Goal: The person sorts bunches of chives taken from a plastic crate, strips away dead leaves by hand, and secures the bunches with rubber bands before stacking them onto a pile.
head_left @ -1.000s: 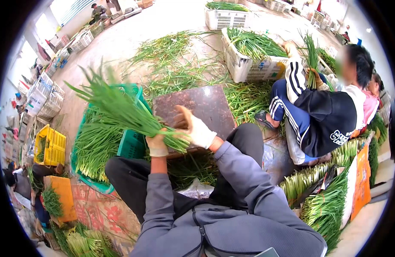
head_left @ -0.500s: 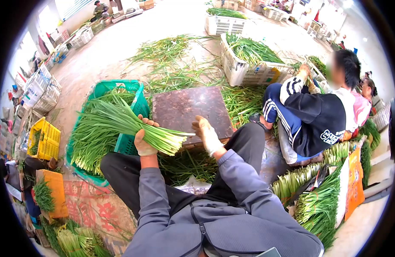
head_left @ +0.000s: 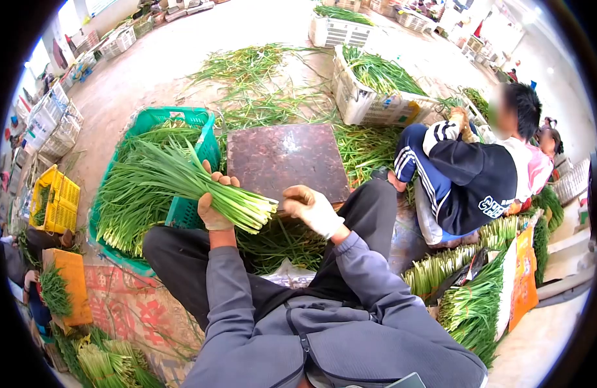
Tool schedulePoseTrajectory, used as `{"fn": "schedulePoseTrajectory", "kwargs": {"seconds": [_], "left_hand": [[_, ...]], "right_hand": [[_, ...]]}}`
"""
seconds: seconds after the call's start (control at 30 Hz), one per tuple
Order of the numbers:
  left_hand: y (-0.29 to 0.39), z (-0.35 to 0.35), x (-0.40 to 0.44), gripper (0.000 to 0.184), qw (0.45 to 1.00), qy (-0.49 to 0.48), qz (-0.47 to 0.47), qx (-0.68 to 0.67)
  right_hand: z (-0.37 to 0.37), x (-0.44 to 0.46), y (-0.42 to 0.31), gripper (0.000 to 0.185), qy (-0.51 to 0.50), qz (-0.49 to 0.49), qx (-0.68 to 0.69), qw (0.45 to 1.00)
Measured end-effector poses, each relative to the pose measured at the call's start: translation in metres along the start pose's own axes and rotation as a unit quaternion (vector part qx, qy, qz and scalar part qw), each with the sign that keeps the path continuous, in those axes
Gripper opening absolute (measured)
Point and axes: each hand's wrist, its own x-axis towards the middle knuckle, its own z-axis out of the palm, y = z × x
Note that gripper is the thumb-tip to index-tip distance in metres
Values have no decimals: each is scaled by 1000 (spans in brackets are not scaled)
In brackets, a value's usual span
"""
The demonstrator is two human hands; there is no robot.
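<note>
My left hand (head_left: 215,205) is closed around a bunch of garlic chives (head_left: 230,202). Its pale stem ends point right, and the long green leaves fan out left over a green crate (head_left: 211,141) full of more chives (head_left: 133,210). Just right of the stem ends is my right hand (head_left: 313,208), with fingers loosely bent, a gap by the thumb, and nothing visible in it. Both hands wear light coverings that leave fingers partly bare. Beyond them stands a low brown board (head_left: 288,158), and loose chives (head_left: 279,246) lie beneath, between my knees.
A seated co-worker (head_left: 473,168) is close on my right, beside tied chive bundles (head_left: 466,304). White crates of chives (head_left: 369,107) stand ahead. Loose leaves (head_left: 253,64) litter the floor. To the left are a yellow crate (head_left: 62,200) and an orange box (head_left: 68,284).
My right hand has bent its fingers and shifted slightly left and down. A pale stem that stuck out toward it no longer protrudes. The bunch stays in my left hand.
</note>
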Motion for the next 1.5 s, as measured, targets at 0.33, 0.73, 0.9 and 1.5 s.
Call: {"fn": "schedulePoseTrajectory", "kwargs": {"seconds": [0.33,0.73,0.9,1.5], "left_hand": [[2,-14,1,78,999,-10,-24,-41],[30,-33,5,60,989,68,61,-119],[25,-29,8,57,988,72,41,-127],[-70,-31,1,64,934,161,-185,261]], "right_hand": [[23,-4,-20,11,67,-24,-44,996],[-82,-30,-93,10,451,-256,-138,844],[-30,-35,10,17,-331,-51,-452,827],[30,21,39,62,126,31,-248,960]]}}
